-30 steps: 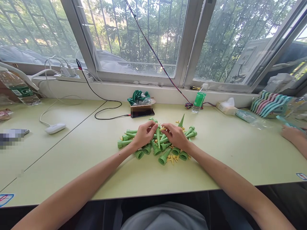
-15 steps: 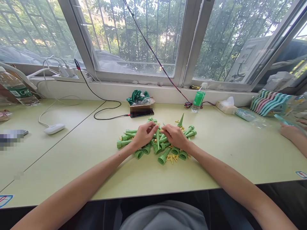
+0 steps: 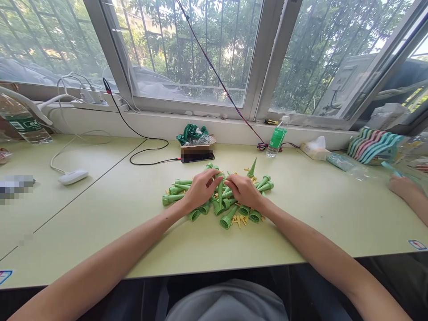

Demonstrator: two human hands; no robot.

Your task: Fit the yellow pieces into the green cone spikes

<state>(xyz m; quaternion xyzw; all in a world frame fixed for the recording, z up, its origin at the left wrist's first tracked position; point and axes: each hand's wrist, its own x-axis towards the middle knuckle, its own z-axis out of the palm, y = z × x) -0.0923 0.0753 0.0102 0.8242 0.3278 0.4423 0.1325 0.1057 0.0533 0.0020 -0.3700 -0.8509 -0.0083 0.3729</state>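
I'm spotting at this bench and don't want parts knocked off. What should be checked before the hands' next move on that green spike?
1. Grip: left hand pinches the green spike by its upper end: ok.
2. Right hand fingertips meet the spike, but what they pinch is hidden: cannot tell.
3. Supply: pile of green spikes and yellow pieces lie right under both hands: ok.
4. Edge: the pile sits well back on the table: ok.
5. Co-worker's hand is at far right, apart: ok.
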